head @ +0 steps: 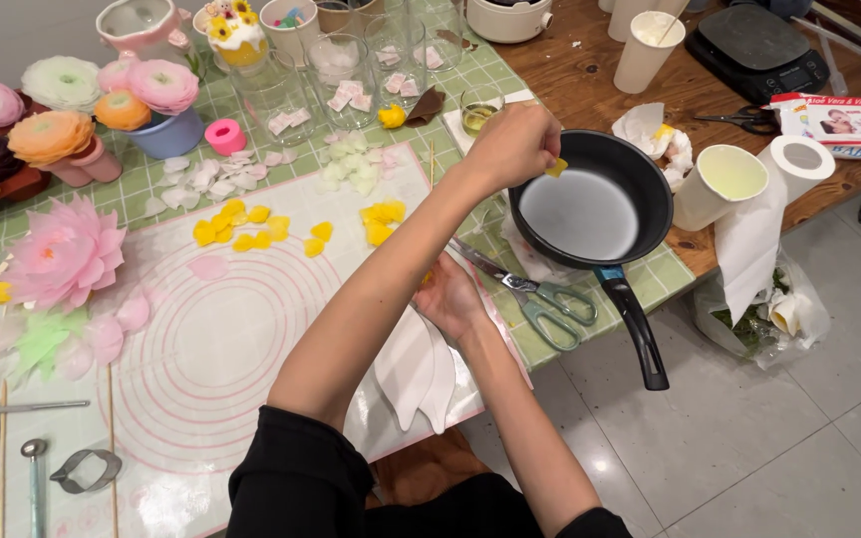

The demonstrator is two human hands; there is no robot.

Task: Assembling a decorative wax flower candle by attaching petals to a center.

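Note:
My left hand reaches across to the black frying pan and pinches a small yellow wax petal over its near rim. The pan holds a pale, whitish liquid. My right hand rests lower, on the edge of the white silicone mat, partly behind my left forearm. It cups something small and yellow; I cannot tell what. Loose yellow petals and white petals lie on the mat.
Scissors lie beside the pan handle. Finished wax flowers sit at the left, with glass jars, paper cups and a kitchen scale at the back. A paper towel roll sits at the right, metal tools at the front left.

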